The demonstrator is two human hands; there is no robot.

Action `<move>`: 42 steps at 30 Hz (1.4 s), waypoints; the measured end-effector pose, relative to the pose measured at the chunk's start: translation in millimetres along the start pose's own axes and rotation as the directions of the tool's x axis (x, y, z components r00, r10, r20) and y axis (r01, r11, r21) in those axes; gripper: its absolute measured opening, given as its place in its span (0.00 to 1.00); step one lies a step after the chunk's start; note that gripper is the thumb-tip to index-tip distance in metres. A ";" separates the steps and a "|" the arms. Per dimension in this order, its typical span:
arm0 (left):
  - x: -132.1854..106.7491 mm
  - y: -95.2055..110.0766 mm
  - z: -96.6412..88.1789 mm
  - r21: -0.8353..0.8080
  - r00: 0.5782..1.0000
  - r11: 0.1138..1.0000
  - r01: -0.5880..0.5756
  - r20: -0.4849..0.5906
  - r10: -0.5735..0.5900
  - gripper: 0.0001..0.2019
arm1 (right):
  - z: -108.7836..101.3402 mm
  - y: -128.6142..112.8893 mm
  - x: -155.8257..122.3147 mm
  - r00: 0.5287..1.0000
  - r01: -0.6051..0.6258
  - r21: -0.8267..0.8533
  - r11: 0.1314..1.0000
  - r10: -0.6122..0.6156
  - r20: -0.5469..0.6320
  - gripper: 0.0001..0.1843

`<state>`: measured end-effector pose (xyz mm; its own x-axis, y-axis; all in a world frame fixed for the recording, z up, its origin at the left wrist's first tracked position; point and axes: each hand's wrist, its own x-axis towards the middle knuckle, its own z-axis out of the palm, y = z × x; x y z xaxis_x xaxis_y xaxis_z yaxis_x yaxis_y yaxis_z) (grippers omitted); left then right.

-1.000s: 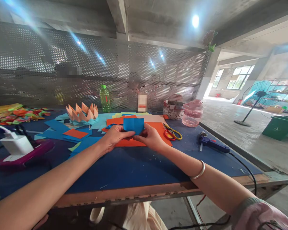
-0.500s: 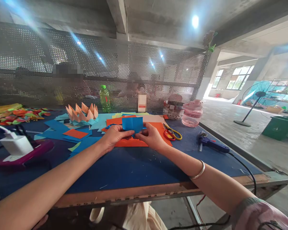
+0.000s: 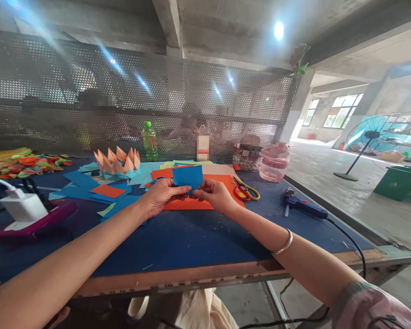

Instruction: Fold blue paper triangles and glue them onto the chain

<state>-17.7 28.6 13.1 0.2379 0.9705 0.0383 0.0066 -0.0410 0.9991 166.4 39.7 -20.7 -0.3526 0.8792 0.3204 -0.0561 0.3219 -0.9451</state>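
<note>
One small, bright blue rectangle of paper [image 3: 187, 173] sits in my fingers: I have the left hand [image 3: 164, 194] pinching it low on one side between thumb and fingers, and the right hand [image 3: 216, 195] pinching it low on the other, fingertips close together. I hold it near the middle of the dark blue worktop [image 3: 192, 246], in front of flat orange paper sheets [image 3: 188, 204]; whether it touches them I cannot tell. Toward the right edge I see red-and-yellow-handled scissors [image 3: 248, 186], then a dark blue glue gun [image 3: 308, 206]. A translucent pink plastic jar [image 3: 274, 167] stands near the far right corner. Along the far edge is a green plastic bottle [image 3: 150, 142], with a ring of pointed, folded peach paper [image 3: 117, 163] left of it.
</note>
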 end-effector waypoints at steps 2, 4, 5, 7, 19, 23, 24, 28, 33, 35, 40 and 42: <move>0.0 -0.2 -0.4 -0.001 1.000 1.000 0.000 0.004 0.000 0.17 | 0.3 -1.2 -0.5 1.000 -0.003 0.004 1.000 0.003 0.002 0.19; -0.1 -0.2 -0.5 0.000 1.000 1.000 -0.001 0.007 0.001 0.17 | 0.9 -3.1 -1.3 1.000 -0.006 0.009 1.000 0.006 0.006 0.20; -0.3 -0.2 -0.5 0.001 1.000 1.000 -0.001 0.009 0.001 0.17 | 1.3 -3.9 -1.8 1.000 -0.007 0.011 1.000 0.007 0.010 0.21; -0.8 0.0 -0.6 0.005 1.000 1.000 -0.001 0.012 0.001 0.17 | 1.7 -5.0 -2.5 1.000 -0.009 0.012 1.000 0.009 0.017 0.22; -0.4 -0.2 -1.1 0.043 1.000 0.999 -0.018 -0.008 0.018 0.17 | 1.8 -5.2 -3.7 0.999 -0.017 -0.008 1.000 0.017 0.032 0.23; -1.4 0.8 -0.3 0.067 0.999 0.997 -0.036 -0.013 0.037 0.16 | 2.8 -7.2 -4.6 0.999 -0.028 -0.017 0.999 0.028 0.023 0.22; -1.5 0.9 -0.1 0.075 0.999 0.996 -0.043 -0.011 0.044 0.15 | 3.1 -7.4 -4.7 0.999 -0.033 -0.020 0.999 0.033 0.021 0.22; -0.8 -0.5 0.1 0.108 0.996 0.991 -0.080 -0.019 0.083 0.14 | 4.5 -7.6 -5.7 0.998 -0.051 -0.043 0.998 0.052 0.036 0.23; -1.1 -2.9 1.0 0.161 0.989 0.979 -0.125 -0.053 0.135 0.13 | 7.0 -7.8 -8.1 0.994 -0.084 -0.059 0.995 0.088 0.058 0.26; -1.7 -3.1 2.4 0.172 0.988 0.976 -0.130 -0.057 0.142 0.14 | 7.6 -8.8 -8.7 0.992 -0.109 -0.060 0.992 0.112 0.049 0.26; -3.0 -2.0 4.9 0.172 0.987 0.976 -0.130 -0.069 0.144 0.15 | 8.9 -13.3 -9.6 0.990 -0.130 -0.047 0.990 0.133 0.044 0.26; -3.6 -1.1 4.9 0.158 0.990 0.980 -0.117 -0.059 0.128 0.16 | 9.5 -14.2 -10.0 0.991 -0.127 -0.036 0.991 0.128 0.047 0.26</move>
<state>-13.8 24.0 11.7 0.1791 0.9696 0.1666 0.1322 -0.1915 0.9725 161.8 23.0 -11.1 -0.4000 0.8959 0.1931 0.0231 0.2205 -0.9751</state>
